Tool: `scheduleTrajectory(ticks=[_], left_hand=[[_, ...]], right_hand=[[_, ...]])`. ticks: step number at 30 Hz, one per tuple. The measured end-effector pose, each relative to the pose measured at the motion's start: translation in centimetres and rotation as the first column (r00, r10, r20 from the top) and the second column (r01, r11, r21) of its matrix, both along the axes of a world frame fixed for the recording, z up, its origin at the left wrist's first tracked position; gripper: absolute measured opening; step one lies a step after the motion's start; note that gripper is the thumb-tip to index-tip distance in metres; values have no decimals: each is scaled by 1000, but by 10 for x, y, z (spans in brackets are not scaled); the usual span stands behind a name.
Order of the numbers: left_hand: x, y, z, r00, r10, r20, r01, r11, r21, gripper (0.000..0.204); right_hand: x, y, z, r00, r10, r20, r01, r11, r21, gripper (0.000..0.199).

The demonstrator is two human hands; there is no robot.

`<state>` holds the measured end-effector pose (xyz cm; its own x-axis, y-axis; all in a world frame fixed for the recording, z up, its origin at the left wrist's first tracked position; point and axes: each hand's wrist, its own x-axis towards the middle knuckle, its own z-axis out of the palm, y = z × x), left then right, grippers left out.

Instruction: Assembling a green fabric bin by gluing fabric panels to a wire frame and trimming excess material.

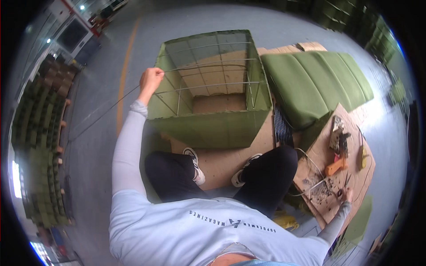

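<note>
In front of me stands an open-topped green fabric box point(208, 128) with thin metal rods across its inside. At its left rim my left hand point(151, 82) is closed in a pinch on a thin dark cord point(106, 111). The cord trails down to the left; whether it joins the line across the box is unclear. Low on the right, my right hand point(347, 195) is closed around the handles of dark scissors point(347, 180), over a cardboard-topped surface point(357, 177). Beside them lies an orange glue gun point(336, 166).
Ribbed green padded panels point(317, 84) lie right of the box. A pale cable point(317, 166) and a yellow-handled tool point(363, 158) rest on the cardboard surface. Cardboard point(217, 164) lies under my feet. Stacked green goods point(37, 133) line the far left.
</note>
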<state>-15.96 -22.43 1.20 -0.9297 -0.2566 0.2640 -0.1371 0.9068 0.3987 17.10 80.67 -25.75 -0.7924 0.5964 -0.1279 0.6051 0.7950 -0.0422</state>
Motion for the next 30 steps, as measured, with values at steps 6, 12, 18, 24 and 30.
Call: scheduleTrajectory(ticks=[6,12,18,24,30], left_hand=[[-1,2,14,997,-11,70,-10,954,299,18],[-12,8,34,995,2,100,-44,908,416,19],[-25,-2,9,993,22,113,-59,940,335,18],[-24,-7,18,996,20,89,-50,937,345,18],[-13,-4,10,997,-56,46,32,912,409,19]], right_hand=[[-13,-81,44,985,-127,113,106,979,176,33],[-17,-56,48,953,-263,150,240,958,156,28],[21,38,69,606,-795,28,-272,-240,-932,31],[-41,-44,115,643,-710,-287,-674,-347,-652,35],[-200,-319,308,723,-291,-626,-618,131,-775,57]])
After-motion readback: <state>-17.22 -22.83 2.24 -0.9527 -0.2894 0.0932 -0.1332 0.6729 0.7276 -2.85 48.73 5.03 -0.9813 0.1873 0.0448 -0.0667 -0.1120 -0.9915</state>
